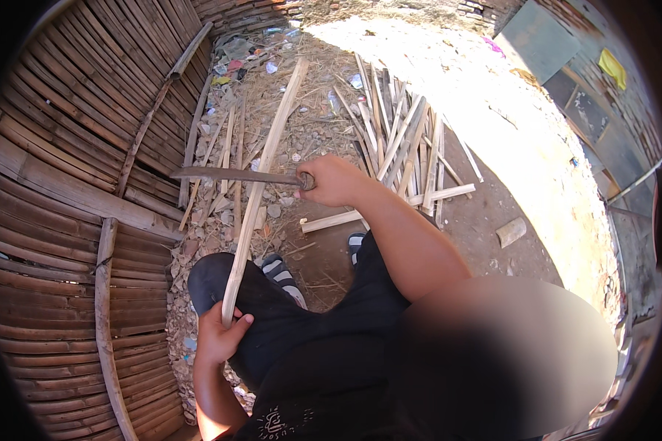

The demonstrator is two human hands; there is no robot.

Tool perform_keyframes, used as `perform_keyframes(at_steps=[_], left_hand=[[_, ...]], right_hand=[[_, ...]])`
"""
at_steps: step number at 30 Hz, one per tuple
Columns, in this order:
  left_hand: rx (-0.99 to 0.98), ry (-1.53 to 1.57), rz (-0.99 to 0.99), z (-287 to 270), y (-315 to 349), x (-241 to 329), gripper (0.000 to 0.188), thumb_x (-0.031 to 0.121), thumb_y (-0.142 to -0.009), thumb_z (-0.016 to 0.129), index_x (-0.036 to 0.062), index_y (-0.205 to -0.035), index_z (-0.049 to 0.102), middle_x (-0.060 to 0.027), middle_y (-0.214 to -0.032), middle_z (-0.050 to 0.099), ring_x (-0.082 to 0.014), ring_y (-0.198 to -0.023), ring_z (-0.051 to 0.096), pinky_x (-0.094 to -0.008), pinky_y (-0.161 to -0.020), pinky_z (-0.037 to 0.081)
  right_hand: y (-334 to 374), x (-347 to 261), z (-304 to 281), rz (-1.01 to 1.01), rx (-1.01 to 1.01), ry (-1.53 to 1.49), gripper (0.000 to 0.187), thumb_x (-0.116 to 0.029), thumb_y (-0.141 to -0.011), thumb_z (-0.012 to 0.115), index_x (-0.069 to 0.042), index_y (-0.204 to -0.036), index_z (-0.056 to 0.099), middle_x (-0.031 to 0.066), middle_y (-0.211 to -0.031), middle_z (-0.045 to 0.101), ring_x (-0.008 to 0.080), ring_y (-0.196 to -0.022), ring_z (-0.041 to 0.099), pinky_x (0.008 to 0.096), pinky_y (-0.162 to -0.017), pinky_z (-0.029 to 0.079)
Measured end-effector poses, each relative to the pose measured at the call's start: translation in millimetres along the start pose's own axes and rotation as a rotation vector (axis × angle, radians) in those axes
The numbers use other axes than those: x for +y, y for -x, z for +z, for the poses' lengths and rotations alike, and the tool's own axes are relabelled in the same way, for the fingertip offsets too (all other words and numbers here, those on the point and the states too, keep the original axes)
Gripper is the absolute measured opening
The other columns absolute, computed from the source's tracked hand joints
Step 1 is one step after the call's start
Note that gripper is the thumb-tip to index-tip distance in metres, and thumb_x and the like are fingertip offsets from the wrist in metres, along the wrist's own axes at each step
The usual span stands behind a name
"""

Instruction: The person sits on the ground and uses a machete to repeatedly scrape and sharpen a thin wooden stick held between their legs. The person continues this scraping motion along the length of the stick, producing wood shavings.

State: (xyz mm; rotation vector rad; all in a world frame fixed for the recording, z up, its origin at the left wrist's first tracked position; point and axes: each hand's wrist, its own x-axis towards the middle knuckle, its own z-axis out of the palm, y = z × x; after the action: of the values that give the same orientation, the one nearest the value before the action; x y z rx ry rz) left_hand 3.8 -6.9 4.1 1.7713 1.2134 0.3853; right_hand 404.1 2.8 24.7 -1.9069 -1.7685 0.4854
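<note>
A long, pale strip of split bamboo or wood (275, 136) runs from beside my left thigh up and away over the littered ground. Its near end is gripped by my left hand (219, 332), thumb along the side. My right hand (329, 181) is closed round the handle of a machete (228, 174). The long, dull blade points left and lies across the strip around its middle; whether it presses into the strip I cannot tell. My fingers on the handle are partly hidden by the back of the hand.
A pile of split strips (401, 140) lies ahead to the right, with a single strip (331, 221) near my feet. A slatted bamboo wall (59, 169) stands close on the left. A short bamboo piece (511, 232) rests on the dirt at right. Rubble and litter cover the ground ahead.
</note>
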Motion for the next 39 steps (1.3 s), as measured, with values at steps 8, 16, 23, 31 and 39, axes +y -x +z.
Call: perform_keyframes(at_steps=[8, 16, 23, 31, 39], left_hand=[[-0.012, -0.046, -0.032, -1.2, 2.7, 8.5, 0.024, 0.008, -0.083, 0.084, 0.0044, -0.090, 0.062, 0.0035, -0.075, 0.059, -0.0065, -0.068, 0.051, -0.0259, -0.061, 0.043], [0.002, -0.047, 0.028, -0.7, -0.1, -2.5, 0.027, 0.013, -0.082, 0.086, 0.0027, -0.089, 0.063, 0.0027, -0.068, 0.058, -0.0066, -0.063, 0.051, -0.0256, -0.058, 0.043], [0.001, 0.031, 0.018, 0.4, -0.6, -8.1, 0.027, 0.014, -0.082, 0.086, 0.0024, -0.089, 0.063, 0.0023, -0.068, 0.058, -0.0067, -0.062, 0.051, -0.0264, -0.057, 0.043], [-0.002, -0.060, 0.017, -3.6, 1.6, 4.5, 0.028, 0.014, -0.081, 0.087, 0.0020, -0.090, 0.063, 0.0022, -0.068, 0.058, -0.0069, -0.062, 0.051, -0.0261, -0.057, 0.044], [-0.026, 0.005, 0.021, -2.2, -1.2, -3.4, 0.028, 0.014, -0.082, 0.087, 0.0024, -0.089, 0.063, 0.0027, -0.067, 0.057, -0.0061, -0.063, 0.050, -0.0253, -0.057, 0.042]], right_hand=[[3.1, -35.7, 28.2, -0.267, -0.210, 0.147, 0.037, -0.036, -0.081, 0.079, -0.012, -0.110, 0.074, 0.0181, -0.093, 0.073, 0.0393, -0.096, 0.071, 0.0513, -0.082, 0.056], [-2.5, 20.1, -9.9, 0.130, 0.202, -0.047, 0.041, -0.041, -0.085, 0.080, -0.006, -0.106, 0.074, 0.0213, -0.083, 0.070, 0.0426, -0.085, 0.069, 0.0494, -0.077, 0.053], [1.2, -12.8, 7.2, -0.022, -0.066, 0.044, 0.040, -0.037, -0.083, 0.080, -0.009, -0.111, 0.074, 0.0196, -0.094, 0.073, 0.0406, -0.095, 0.071, 0.0510, -0.084, 0.056], [-0.5, -17.3, 11.2, -0.126, -0.126, 0.116, 0.043, -0.037, -0.082, 0.080, -0.010, -0.115, 0.073, 0.0195, -0.101, 0.073, 0.0402, -0.101, 0.070, 0.0511, -0.087, 0.055], [-5.6, 22.9, -8.2, 0.118, 0.101, -0.037, 0.040, -0.038, -0.083, 0.079, -0.009, -0.111, 0.074, 0.0191, -0.095, 0.073, 0.0414, -0.098, 0.070, 0.0509, -0.085, 0.055]])
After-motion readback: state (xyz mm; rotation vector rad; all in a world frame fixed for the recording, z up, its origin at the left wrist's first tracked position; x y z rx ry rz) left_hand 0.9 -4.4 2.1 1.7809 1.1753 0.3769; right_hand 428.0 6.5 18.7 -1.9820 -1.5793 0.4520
